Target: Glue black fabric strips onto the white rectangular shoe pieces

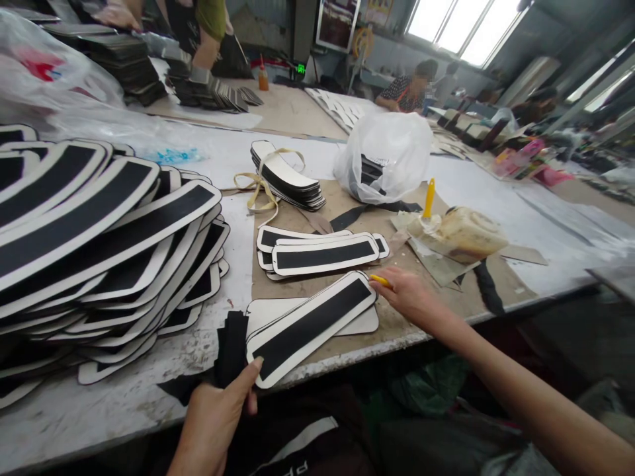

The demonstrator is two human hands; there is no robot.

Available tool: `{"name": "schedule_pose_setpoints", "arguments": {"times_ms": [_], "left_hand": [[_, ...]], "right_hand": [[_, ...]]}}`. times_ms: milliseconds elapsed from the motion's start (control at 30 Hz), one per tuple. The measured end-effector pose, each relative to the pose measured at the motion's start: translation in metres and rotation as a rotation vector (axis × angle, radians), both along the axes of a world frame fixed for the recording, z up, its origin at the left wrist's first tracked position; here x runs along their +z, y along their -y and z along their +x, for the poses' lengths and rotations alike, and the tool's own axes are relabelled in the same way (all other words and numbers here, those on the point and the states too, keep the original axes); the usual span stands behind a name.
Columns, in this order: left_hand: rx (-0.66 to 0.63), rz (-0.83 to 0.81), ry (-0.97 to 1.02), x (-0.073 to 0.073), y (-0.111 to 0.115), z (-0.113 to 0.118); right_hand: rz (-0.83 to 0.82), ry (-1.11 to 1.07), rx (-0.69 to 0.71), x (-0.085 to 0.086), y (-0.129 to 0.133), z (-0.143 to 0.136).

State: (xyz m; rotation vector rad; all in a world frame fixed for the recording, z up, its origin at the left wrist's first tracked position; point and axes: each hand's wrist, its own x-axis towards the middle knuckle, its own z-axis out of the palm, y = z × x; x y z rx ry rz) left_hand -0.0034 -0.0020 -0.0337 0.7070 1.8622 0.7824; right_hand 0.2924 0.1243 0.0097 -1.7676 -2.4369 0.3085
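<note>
My left hand point(223, 403) pinches the lower left end of a white curved piece with a black strip point(312, 327), thumb on top, at the table's front edge. At the piece's upper right end, my right hand point(407, 291) is closed around a small yellow-handled tool point(381, 281); the tool's tip is hidden or too small to tell. Under the striped piece lie plain white pieces point(282, 309). Just behind them rests a small pile of similar striped pieces point(325, 254). Black fabric strips point(232, 347) lie beside my left hand.
A large pile of striped pieces point(99, 244) fills the left. Behind are a tied stack point(285, 173), a white plastic bag point(389, 155), and a glue-stained container point(469, 233) beside a yellow-handled brush point(429, 198). People work across the table.
</note>
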Motion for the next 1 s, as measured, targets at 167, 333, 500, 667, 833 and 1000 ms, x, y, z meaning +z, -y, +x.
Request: {"name": "schedule_pose_setpoints", "arguments": {"times_ms": [167, 333, 500, 667, 833, 1000], "left_hand": [[0.016, 0.037, 0.029, -0.003, 0.002, 0.001], [0.066, 0.083, 0.05, -0.001, 0.007, 0.006], [0.157, 0.11, 0.01, -0.003, 0.012, 0.008], [0.281, 0.256, 0.105, -0.006, 0.016, 0.011], [0.344, 0.324, -0.008, 0.002, 0.021, 0.012], [0.418, 0.301, -0.047, 0.003, 0.024, 0.011]], "right_hand": [[0.063, 0.019, -0.039, -0.021, 0.015, -0.01], [0.081, -0.041, -0.143, -0.025, 0.013, -0.011], [-0.021, -0.087, -0.249, -0.018, 0.013, -0.014], [-0.081, -0.157, -0.196, -0.015, 0.016, -0.016], [-0.051, -0.148, -0.151, -0.021, 0.02, -0.015], [-0.044, -0.149, -0.067, -0.028, 0.027, -0.016]]}}
